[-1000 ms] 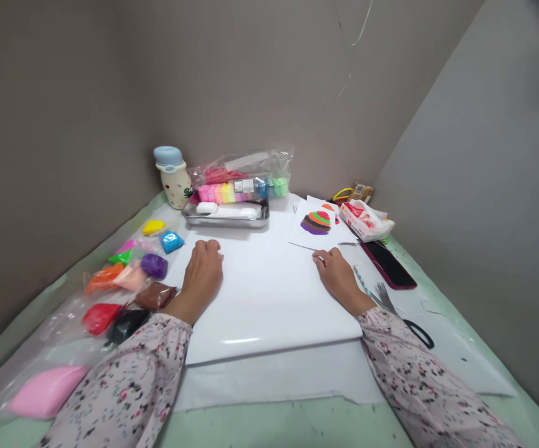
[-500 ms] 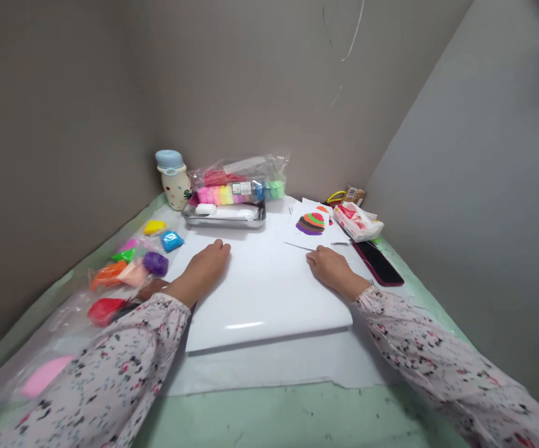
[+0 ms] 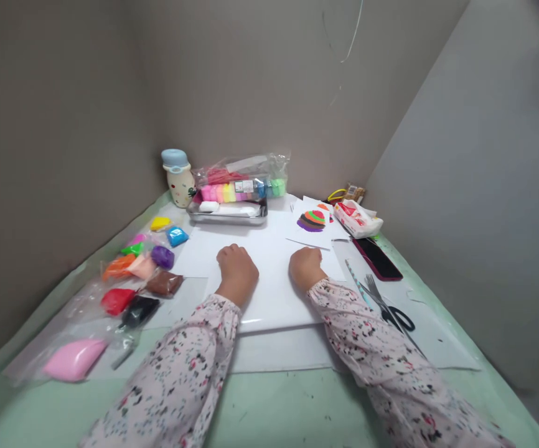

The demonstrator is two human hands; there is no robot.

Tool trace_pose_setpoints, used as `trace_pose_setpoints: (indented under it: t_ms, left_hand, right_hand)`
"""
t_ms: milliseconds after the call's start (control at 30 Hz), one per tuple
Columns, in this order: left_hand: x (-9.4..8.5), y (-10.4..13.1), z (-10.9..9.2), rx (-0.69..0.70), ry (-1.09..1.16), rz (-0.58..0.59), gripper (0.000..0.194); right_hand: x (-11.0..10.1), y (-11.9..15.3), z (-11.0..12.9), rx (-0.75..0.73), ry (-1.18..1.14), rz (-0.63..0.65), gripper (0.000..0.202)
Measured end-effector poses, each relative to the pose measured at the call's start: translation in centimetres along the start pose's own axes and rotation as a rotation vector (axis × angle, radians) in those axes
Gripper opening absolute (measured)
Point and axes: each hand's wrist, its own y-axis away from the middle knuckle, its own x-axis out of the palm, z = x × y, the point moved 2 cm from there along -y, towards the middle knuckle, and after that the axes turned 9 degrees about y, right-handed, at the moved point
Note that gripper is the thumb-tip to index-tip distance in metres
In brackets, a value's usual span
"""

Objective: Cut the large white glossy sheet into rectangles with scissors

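My left hand (image 3: 236, 272) is curled into a loose fist on a glossy white sheet (image 3: 269, 305), left of its middle. Opposite it, my right hand (image 3: 305, 269) is also closed, its knuckles bent, on the right part of the sheet. Nothing shows in either hand, though the fingertips are turned away from me. Just beyond my right hand lies a white card (image 3: 304, 238) with a striped, many-coloured shape (image 3: 311, 221) on it. Left of my left hand are packets of coloured clay, the brown clay packet (image 3: 164, 283) being among the nearest.
A metal tray (image 3: 227, 218), a bag of coloured clay (image 3: 244, 186) and a bottle (image 3: 179, 180) stand at the back. On the right lie a tissue pack (image 3: 357, 218), a phone (image 3: 378, 258), a fork (image 3: 374, 289) and scissors (image 3: 403, 318). Pink clay (image 3: 76, 359) sits front left.
Both hands have moved inward over the white sheet, closer together, and their fingers are more curled. The fork, scissors and the black clay packet, largely covered before, now show.
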Motion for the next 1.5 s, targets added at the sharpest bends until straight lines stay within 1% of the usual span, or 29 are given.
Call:
trace_pose_setpoints:
  t_ms: [100,200,300,367,567,733,800,900,967,1067,1133,1200,1333,1500]
  left_hand:
    - [0.1,1.3,0.8,-0.051,-0.046,-0.149,0.037]
    - [0.4,1.7,1.3,-0.061,-0.058,-0.236,0.037]
    - [0.8,1.7,1.4,-0.059,-0.06,-0.29,0.036]
    - [1.0,1.7,1.5,-0.051,-0.057,-0.315,0.035]
    - [1.2,1.6,1.9,-0.031,-0.037,-0.361,0.034]
    - [1.4,1.5,2.0,-0.006,-0.022,-0.377,0.029]
    - [1.5,1.6,2.1,0.044,-0.006,-0.392,0.027]
    - [1.7,1.5,2.2,0.161,0.035,-0.408,0.029]
    - [1.9,1.4,2.4,0.22,0.056,-0.39,0.028]
    - [2.2,1.1,2.5,0.259,0.077,-0.344,0.026]
    - [2.3,1.0,2.5,0.266,0.089,-0.329,0.026]
    - [2.3,1.2,2.3,0.257,0.099,-0.328,0.03]
    - [2.1,1.6,2.0,0.222,0.113,-0.322,0.046]
    - [2.1,1.7,2.0,0.168,0.113,-0.245,0.062]
  right_hand:
    - [0.8,0.7,-0.3,0.055,-0.03,-0.091,0.034]
    - [1.8,1.4,-1.2,0.116,-0.086,-0.208,0.033]
    - [3.0,2.1,-2.1,0.143,-0.158,-0.336,0.026]
    - [3.8,2.2,-2.6,0.144,-0.205,-0.406,0.025]
    - [5.0,1.9,-3.3,0.16,-0.3,-0.529,0.025]
    - [5.4,1.6,-3.4,0.162,-0.353,-0.576,0.024]
    - [5.4,1.6,-3.4,0.159,-0.374,-0.589,0.023]
    - [5.5,1.5,-3.4,0.122,-0.403,-0.606,0.024]
    - [5.6,1.3,-3.3,0.07,-0.421,-0.607,0.027]
    - [5.7,1.2,-3.2,0.005,-0.445,-0.593,0.029]
    - [5.7,1.2,-3.2,-0.009,-0.46,-0.584,0.029]
    - [5.6,1.2,-3.1,-0.01,-0.473,-0.578,0.028]
    - [5.5,1.5,-3.1,-0.014,-0.49,-0.574,0.028]
    - [6.0,1.8,-3.4,-0.05,-0.506,-0.573,0.035]
